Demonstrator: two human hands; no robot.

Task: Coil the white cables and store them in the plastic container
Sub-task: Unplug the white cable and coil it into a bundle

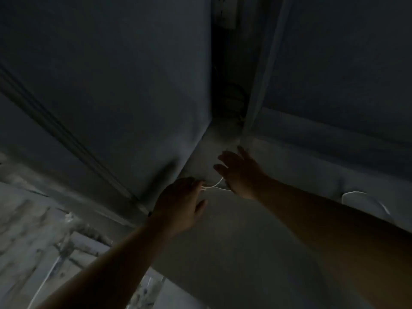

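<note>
The scene is dark. A thin white cable (214, 185) runs in a short curve between my two hands over a pale flat surface (234, 237). My left hand (180, 204) pinches one end of it at the fingertips. My right hand (239, 172) reaches forward with fingers spread, and the cable passes under its palm; whether it grips the cable is hidden. Another loop of white cable (361, 196) lies to the right behind my right forearm. No plastic container is visible.
A tall dark panel (124, 90) stands at left and a dark wall (345, 74) at right, with a narrow gap (229, 90) between them. A wall socket (225, 10) sits at the top. Mottled floor (29, 237) with a white line lies lower left.
</note>
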